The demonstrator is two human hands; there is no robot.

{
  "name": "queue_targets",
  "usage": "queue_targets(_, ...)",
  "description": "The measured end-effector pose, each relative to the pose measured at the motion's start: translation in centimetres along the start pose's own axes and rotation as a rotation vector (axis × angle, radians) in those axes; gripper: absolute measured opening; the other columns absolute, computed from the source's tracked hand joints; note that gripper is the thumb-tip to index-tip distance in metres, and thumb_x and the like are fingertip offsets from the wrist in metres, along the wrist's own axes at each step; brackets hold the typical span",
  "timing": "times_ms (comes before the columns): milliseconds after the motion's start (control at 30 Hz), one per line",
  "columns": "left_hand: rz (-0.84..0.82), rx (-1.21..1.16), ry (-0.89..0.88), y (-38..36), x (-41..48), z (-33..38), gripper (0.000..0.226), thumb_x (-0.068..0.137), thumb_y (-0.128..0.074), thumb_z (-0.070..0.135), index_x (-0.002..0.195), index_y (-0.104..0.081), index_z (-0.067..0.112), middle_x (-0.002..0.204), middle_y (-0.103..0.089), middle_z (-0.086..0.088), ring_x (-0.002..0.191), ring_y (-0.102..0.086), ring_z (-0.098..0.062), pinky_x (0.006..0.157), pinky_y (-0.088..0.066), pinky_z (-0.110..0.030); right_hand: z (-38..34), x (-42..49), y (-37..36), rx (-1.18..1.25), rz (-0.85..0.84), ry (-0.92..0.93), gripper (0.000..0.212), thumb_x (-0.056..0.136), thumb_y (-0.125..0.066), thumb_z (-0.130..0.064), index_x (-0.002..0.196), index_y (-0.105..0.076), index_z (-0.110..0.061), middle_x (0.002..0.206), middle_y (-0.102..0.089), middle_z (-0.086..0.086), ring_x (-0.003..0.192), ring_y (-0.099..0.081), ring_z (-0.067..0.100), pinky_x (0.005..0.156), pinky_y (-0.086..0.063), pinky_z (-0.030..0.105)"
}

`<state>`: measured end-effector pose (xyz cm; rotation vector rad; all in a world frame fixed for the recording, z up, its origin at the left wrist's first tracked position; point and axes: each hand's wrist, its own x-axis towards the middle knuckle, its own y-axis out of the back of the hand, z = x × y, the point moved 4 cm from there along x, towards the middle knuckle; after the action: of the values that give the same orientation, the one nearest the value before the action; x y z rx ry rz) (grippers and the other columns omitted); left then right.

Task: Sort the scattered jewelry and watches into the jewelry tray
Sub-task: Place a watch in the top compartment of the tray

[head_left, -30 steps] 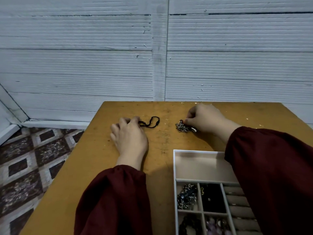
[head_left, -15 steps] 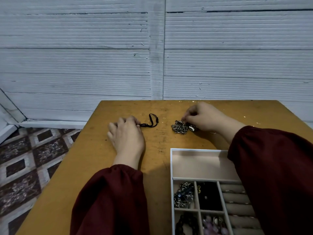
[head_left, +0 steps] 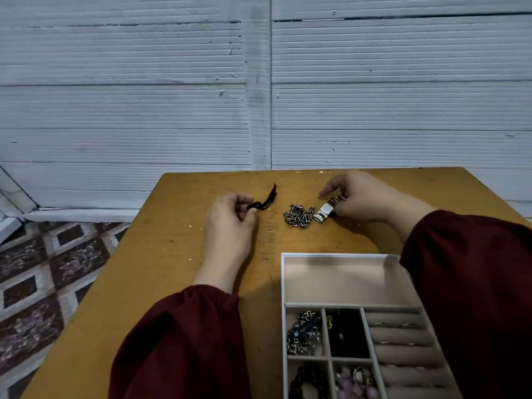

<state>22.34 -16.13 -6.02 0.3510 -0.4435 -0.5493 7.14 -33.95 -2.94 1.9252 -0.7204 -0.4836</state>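
Observation:
On the wooden table [head_left: 161, 277], my left hand [head_left: 230, 223] pinches one end of a black cord bracelet [head_left: 266, 198], whose loop trails away toward the wall. My right hand [head_left: 365, 197] holds a metal watch [head_left: 328, 208] by its band, the silver clasp resting on the table. A heap of silver chain [head_left: 298, 216] lies between the two hands, just left of the watch. The white jewelry tray [head_left: 283, 283] sits at the near right, with its large top compartment bare and smaller compartments holding chains, beads and dark pieces. My right sleeve covers its right side.
A white corrugated wall [head_left: 259, 82] rises directly behind the table's far edge. Patterned floor tiles [head_left: 43, 283] show beyond the table's left edge. Padded ring rolls [head_left: 403, 341] fill the tray's right column.
My left hand has pinched the black cord and drawn its loop straight. My right hand has shifted right off the chain heap and now holds the watch band.

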Motion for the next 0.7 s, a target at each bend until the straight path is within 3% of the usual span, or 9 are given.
queue_targets(67, -0.004, -0.005, -0.011, -0.1, 0.0, -0.1, 0.026, 0.082, -0.069, 0.006, 0.084, -0.058, 0.030, 0.082, -0.062, 0.002, 0.079, -0.061, -0.017, 0.079, -0.054, -0.042, 0.4, -0.2, 0.0, -0.041, -0.046, 0.002, 0.038, 0.074, -0.067, -0.008, 0.105, -0.068, -0.030, 0.096, -0.061, -0.007, 0.088, -0.051, 0.012, 0.070, -0.040, 0.022)
queue_targets(200, -0.038, 0.033, -0.016, -0.4, 0.1, -0.3, 0.024, 0.083, -0.069, 0.009, 0.084, -0.059, 0.031, 0.082, -0.061, 0.003, 0.079, -0.060, -0.017, 0.077, -0.054, -0.041, 0.8, 0.1, 0.0, -0.208, -0.018, 0.094, 0.038, 0.077, -0.070, -0.018, 0.112, -0.068, -0.031, 0.110, -0.064, -0.004, 0.110, -0.050, 0.022, 0.089, -0.042, 0.029)
queue_targets(333, -0.061, 0.043, -0.022, -0.6, 0.0, -0.2, 0.020, 0.084, -0.069, 0.011, 0.085, -0.060, 0.029, 0.083, -0.061, 0.003, 0.082, -0.060, -0.017, 0.075, -0.053, -0.035, 0.6, 0.0, 0.0, -0.292, -0.033, 0.128, 0.038, 0.078, -0.069, -0.026, 0.115, -0.066, -0.031, 0.107, -0.062, -0.001, 0.110, -0.048, 0.025, 0.097, -0.041, 0.038)
queue_targets(400, -0.060, 0.027, -0.022, -0.6, -0.1, -0.2, 0.016, 0.085, -0.068, 0.011, 0.087, -0.062, 0.025, 0.082, -0.061, 0.003, 0.080, -0.060, -0.015, 0.072, -0.050, -0.028, 0.4, -0.3, 0.0, -0.276, -0.043, 0.132, 0.037, 0.078, -0.068, -0.024, 0.114, -0.067, -0.028, 0.105, -0.062, 0.000, 0.108, -0.049, 0.024, 0.093, -0.043, 0.034)
queue_targets(533, -0.046, -0.005, -0.048, -0.5, 0.0, -0.4, 0.015, 0.085, -0.068, 0.011, 0.087, -0.063, 0.025, 0.085, -0.064, 0.004, 0.081, -0.061, -0.013, 0.074, -0.049, -0.027, -0.7, -1.1, 0.3, -0.214, -0.002, 0.133, 0.023, 0.084, -0.061, -0.024, 0.106, -0.066, -0.017, 0.093, -0.063, 0.004, 0.087, -0.053, 0.021, 0.069, -0.036, 0.027)
queue_targets(633, -0.037, -0.020, -0.025, -0.4, -0.2, -0.2, 0.014, 0.087, -0.066, 0.012, 0.089, -0.062, 0.025, 0.084, -0.064, 0.011, 0.082, -0.061, -0.009, 0.073, -0.047, -0.021, -1.1, -1.3, 0.5, -0.166, 0.021, 0.128, 0.011, 0.092, -0.050, -0.020, 0.088, -0.059, -0.016, 0.074, -0.051, 0.002, 0.076, -0.046, 0.024, 0.057, -0.030, 0.029)
queue_targets(700, -0.028, -0.035, -0.013, -0.4, -0.2, -0.1, 0.014, 0.087, -0.065, 0.011, 0.090, -0.062, 0.025, 0.083, -0.063, 0.012, 0.082, -0.062, -0.009, 0.074, -0.048, -0.023, -0.9, -1.2, 0.4, -0.129, 0.016, 0.122, 0.015, 0.092, -0.047, -0.015, 0.078, -0.052, -0.016, 0.067, -0.049, 0.001, 0.073, -0.046, 0.025, 0.051, -0.030, 0.025)
